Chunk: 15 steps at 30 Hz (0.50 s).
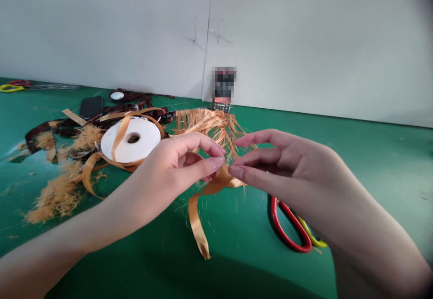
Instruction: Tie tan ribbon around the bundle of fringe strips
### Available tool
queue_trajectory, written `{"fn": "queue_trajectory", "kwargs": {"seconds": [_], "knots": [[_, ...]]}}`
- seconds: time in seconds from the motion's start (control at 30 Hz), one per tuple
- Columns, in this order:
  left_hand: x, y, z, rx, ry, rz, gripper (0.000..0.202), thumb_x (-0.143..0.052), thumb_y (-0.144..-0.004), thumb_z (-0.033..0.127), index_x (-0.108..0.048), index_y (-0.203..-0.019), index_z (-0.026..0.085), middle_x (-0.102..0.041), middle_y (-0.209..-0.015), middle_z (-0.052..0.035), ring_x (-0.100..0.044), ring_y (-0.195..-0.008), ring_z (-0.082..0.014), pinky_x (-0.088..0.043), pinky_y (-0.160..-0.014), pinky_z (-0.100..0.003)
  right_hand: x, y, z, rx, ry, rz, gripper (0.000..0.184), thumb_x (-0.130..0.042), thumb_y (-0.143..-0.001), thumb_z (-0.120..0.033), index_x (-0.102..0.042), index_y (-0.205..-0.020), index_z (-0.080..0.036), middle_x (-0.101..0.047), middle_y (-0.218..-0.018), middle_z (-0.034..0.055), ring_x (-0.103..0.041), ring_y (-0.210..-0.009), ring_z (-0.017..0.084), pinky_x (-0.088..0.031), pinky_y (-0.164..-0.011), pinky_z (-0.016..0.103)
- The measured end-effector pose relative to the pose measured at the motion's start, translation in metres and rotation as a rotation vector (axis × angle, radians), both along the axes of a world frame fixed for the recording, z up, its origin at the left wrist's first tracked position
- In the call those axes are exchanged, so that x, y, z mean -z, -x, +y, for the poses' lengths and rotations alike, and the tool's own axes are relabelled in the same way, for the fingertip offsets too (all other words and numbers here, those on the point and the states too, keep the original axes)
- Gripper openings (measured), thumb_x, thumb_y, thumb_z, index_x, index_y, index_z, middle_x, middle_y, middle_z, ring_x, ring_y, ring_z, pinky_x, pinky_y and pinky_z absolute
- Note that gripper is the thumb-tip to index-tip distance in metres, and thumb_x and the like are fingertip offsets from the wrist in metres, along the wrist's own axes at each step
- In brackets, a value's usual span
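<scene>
My left hand pinches a gold satin ribbon between thumb and fingers, just left of the middle. Close beside it, my right hand has its thumb and a finger closed on the same ribbon, with the index finger raised. The ribbon's cut tail hangs down toward me onto the green table. Behind my fingertips spreads a bunch of ribbon frayed into long gold threads. My fingers hide the spot where ribbon and threads meet. Partly under my right hand lie scissors with a red handle.
On the left stands a white ribbon spool wound with gold ribbon. Around it lie gold fibre tufts, dark brown ribbon and a flat black object. More scissors rest far left. A blurred-out object leans against the white wall.
</scene>
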<state>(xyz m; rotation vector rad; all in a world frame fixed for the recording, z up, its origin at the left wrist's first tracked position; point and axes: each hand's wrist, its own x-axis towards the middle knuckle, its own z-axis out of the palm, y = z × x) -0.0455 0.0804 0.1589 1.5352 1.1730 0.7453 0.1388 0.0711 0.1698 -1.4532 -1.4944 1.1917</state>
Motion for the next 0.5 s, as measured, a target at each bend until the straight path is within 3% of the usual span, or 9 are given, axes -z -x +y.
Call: {"fn": "queue_trajectory", "kwargs": {"seconds": [0.13, 0.3, 0.43, 0.5], "knots": [[0.0013, 0.0007, 0.0002, -0.053, 0.017, -0.016, 0.016, -0.062, -0.087, 0.036, -0.065, -0.088, 0.021, -0.069, -0.100, -0.0019, -0.063, -0.072, -0.0126, -0.052, -0.066, -0.024, -0.0011, 0.0004, -0.0014, 0.007, -0.008, 0.027, 0.024, -0.075, -0.068, -0.026, -0.066, -0.091, -0.024, -0.076, -0.070, -0.0006, -0.072, -0.067, 0.017, -0.056, -0.055, 0.023], [0.0038, 0.0031, 0.0014, -0.087, -0.017, -0.093, 0.018, -0.060, -0.089, 0.040, -0.065, -0.094, 0.023, -0.069, -0.084, 0.0011, -0.067, -0.077, -0.0126, -0.053, -0.068, -0.020, 0.0001, -0.0001, -0.0022, 0.024, -0.019, 0.018, 0.026, -0.076, -0.068, -0.025, -0.066, -0.092, -0.024, -0.076, -0.069, -0.0015, -0.073, -0.067, 0.016, -0.054, -0.053, 0.019], [0.0031, 0.0019, 0.0016, -0.055, -0.051, -0.060, 0.026, -0.075, -0.077, 0.034, -0.063, -0.099, 0.025, -0.070, -0.093, 0.0027, -0.068, -0.079, -0.0121, -0.055, -0.069, -0.019, 0.0011, 0.0013, -0.0005, 0.015, -0.005, 0.046, 0.026, -0.076, -0.069, -0.028, -0.066, -0.092, -0.024, -0.076, -0.070, -0.0006, -0.074, -0.069, 0.018, -0.058, -0.056, 0.022], [0.0027, 0.0008, 0.0014, -0.042, -0.071, -0.035, 0.025, -0.077, -0.075, 0.028, -0.064, -0.095, 0.024, -0.070, -0.087, 0.0029, -0.068, -0.078, -0.0129, -0.055, -0.070, -0.020, 0.0008, 0.0014, 0.0004, 0.007, 0.020, 0.053, 0.028, -0.076, -0.068, -0.028, -0.066, -0.094, -0.025, -0.077, -0.071, -0.0003, -0.074, -0.070, 0.019, -0.059, -0.058, 0.024]]}}
